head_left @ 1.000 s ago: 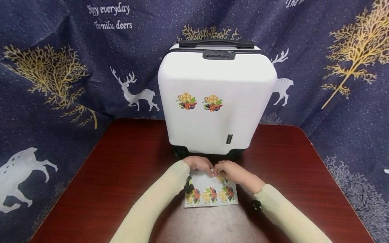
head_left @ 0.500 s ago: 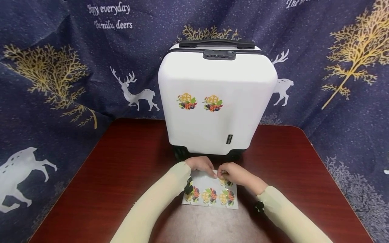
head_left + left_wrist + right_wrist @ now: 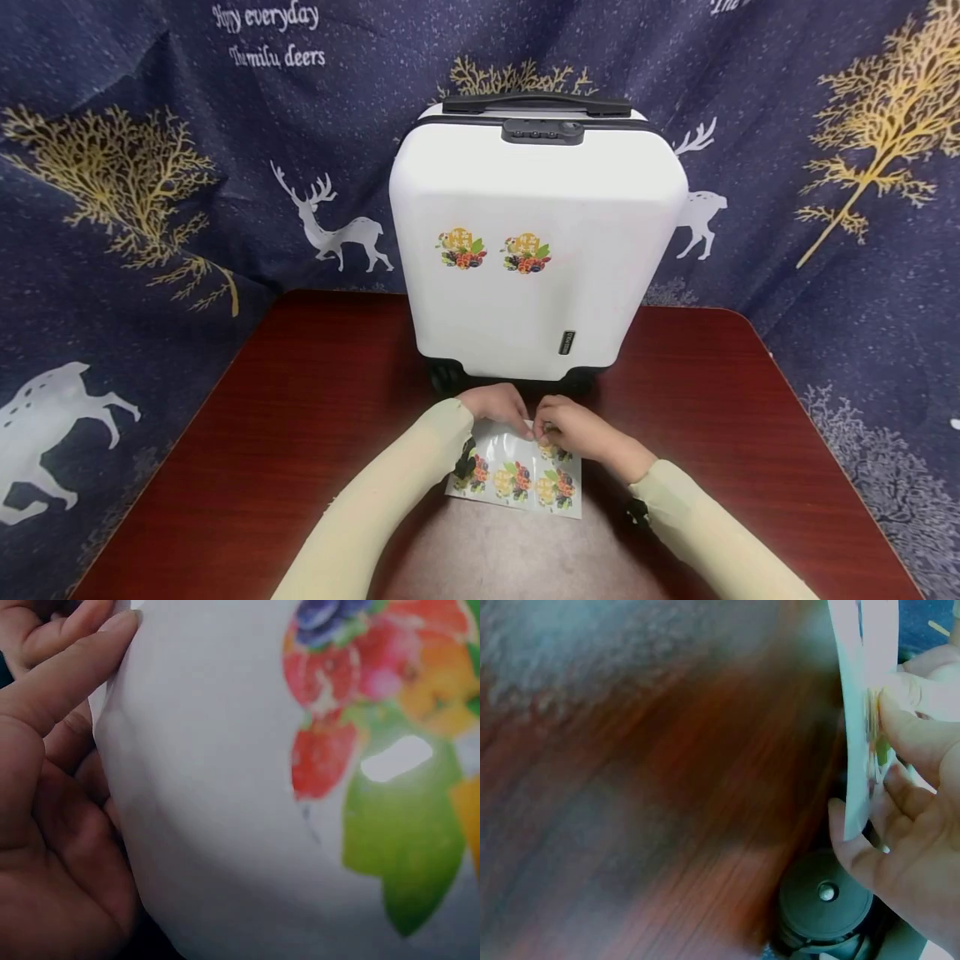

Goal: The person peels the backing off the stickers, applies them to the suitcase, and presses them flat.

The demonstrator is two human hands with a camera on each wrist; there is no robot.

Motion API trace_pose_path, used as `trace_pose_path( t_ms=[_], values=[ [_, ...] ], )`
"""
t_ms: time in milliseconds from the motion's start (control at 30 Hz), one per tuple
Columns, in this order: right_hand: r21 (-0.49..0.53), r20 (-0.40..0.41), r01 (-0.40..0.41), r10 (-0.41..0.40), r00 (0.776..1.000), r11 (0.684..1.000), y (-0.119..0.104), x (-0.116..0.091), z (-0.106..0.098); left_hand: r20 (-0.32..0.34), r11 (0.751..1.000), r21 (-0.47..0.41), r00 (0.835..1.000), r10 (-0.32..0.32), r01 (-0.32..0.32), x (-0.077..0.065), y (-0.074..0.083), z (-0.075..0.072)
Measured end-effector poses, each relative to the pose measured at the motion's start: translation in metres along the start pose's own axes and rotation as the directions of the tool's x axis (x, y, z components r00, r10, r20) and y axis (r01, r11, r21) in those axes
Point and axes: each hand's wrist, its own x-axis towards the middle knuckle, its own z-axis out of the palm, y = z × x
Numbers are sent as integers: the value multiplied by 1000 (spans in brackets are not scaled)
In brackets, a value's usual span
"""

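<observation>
A white sheet of fruit-print stickers (image 3: 490, 444) is held in front of the suitcase, a row of stickers along its near edge. My left hand (image 3: 501, 406) pinches the sheet's far edge; in the left wrist view the thumb of that hand (image 3: 56, 780) lies on the white face, with fingers behind. My right hand (image 3: 576, 430) pinches the sheet at its far right, over a partly hidden sticker. In the right wrist view, the right hand (image 3: 922, 776) has its thumb at a sticker on the sheet (image 3: 853, 772), with other fingers behind it.
A white suitcase (image 3: 487, 317) with a black handle stands upright behind the hands. Two matching fruit stickers, one on the left (image 3: 461, 250) and one nearer the middle (image 3: 527, 254), are on its front. The red-brown table (image 3: 315, 400) meets a dark blue deer-print cloth (image 3: 337, 158).
The sheet has turned slightly and shifted left, its near edge slanting down to the right. My right hand moved a little away from the left hand, then slightly back. The suitcase stays put.
</observation>
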Motion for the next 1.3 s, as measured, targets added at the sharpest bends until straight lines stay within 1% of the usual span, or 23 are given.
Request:
trace_pose_path(
  t_ms=[133,300,400,500,700,833,933,1000,1100,1200,1300],
  values=[
    [-54,-52,28,-31,998,998,-3,-2,2,0,1000,19,1000,-9,9,-1,3,1],
    [-66,-75,57,-62,995,996,-3,-3,3,4,998,61,1000,-30,30,-4,6,1],
    [-56,-79,59,-63,995,997,-3,-3,4,-1,996,79,999,-41,41,-6,7,1],
    [-41,-64,52,-55,996,998,-3,-3,3,-3,995,91,999,-42,42,-6,6,1],
    [-27,-35,34,-35,999,999,-2,-3,1,11,994,113,1000,-17,15,-4,5,1],
    [80,20,-14,12,1000,997,-1,-3,0,13,994,107,1000,-14,12,-4,4,1],
    [100,45,-62,57,997,993,-2,-2,-1,13,994,109,1000,-10,8,-4,4,2],
    [76,41,-83,80,996,994,-3,-3,-1,14,994,112,1000,-6,4,-3,4,3],
    [44,26,-92,91,996,995,-5,-3,-2,14,994,105,1000,-6,4,-3,4,3],
    [65,22,-105,104,994,992,-5,-5,-3,13,996,93,1000,-10,9,-4,5,3],
    [72,13,-96,96,995,993,-4,-7,-4,11,996,85,1000,-19,18,-5,6,2]
  ],
)
